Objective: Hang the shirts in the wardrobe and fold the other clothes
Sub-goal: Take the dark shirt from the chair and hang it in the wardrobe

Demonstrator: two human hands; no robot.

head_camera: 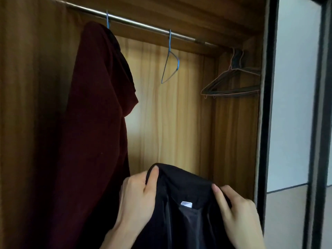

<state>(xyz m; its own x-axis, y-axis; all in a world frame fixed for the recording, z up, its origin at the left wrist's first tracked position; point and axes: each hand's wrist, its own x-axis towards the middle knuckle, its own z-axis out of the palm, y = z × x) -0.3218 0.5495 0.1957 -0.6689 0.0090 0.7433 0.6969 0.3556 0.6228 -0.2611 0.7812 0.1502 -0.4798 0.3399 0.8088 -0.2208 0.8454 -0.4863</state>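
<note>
While the head view looks up into an open wooden wardrobe (231,126) with a pale grained back panel, a person's two bare hands hold a black collared shirt (186,212) up at the bottom of the frame, in front of the lower part of the opening. The left hand (138,196) has its grip curled round the left side of the collar, thumb pressed on the fabric near the top fold and the other fingers hidden behind the cloth. The right hand (239,212) pinches the right side of the collar, its fingers bent over the edge. A small white label (186,204) shows inside the neck of the black shirt, between the two hands. Above, a metal hanging rail (140,24) runs slantwise from upper left down to the right across the top of the wardrobe. A dark red shirt (93,123) hangs from the rail at the left on a hanger whose blue hook (107,19) sits over the rail; its cloth falls down to just beside the left hand. An empty blue wire hanger (169,58) hangs from the rail near the middle, seen almost edge-on. At the far right end a bunch of dark wire hangers (231,81) hangs close together against the side wall. Right of the wardrobe stand a dark door frame (268,105) and a pale wall (294,87).
</note>
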